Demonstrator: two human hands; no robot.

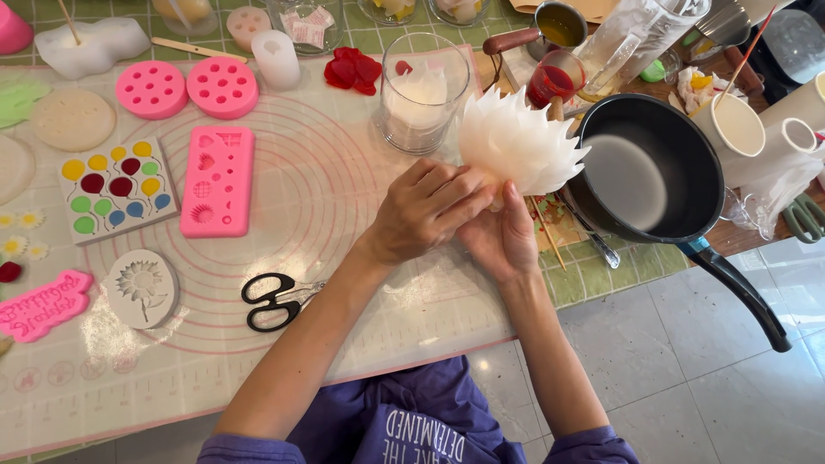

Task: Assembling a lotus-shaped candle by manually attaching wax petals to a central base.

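Over a crafting table, I am holding a white wax flower (518, 142) with spiky layered petals in both hands, just beside the rim of a black frying pan (646, 167) whose handle is sticking out past the table edge. My left hand (427, 210) is curling over the flower's base from above, its fingers pressed together and lying across my right hand (501, 236), which is cupping the base from beneath with the thumb reaching up against the lowest petals. Whether the fingertips underneath are pinching the base I cannot tell, as the left hand is covering them.

The flower is hovering above the right edge of a translucent baking mat (301, 198) printed with pink rings. Just behind it a clear glass tumbler (424, 103) holding white wax is standing on the mat. A pair of black-handled scissors (273, 301) is lying near my left forearm. Further left, well apart from my hands, a pink rectangular silicone mould (217, 180), two round pink moulds (187, 88) and a square mould filled with coloured balloon shapes (115, 189) are resting on the mat. A small glass of red liquid (554, 82) is sitting behind the pan.
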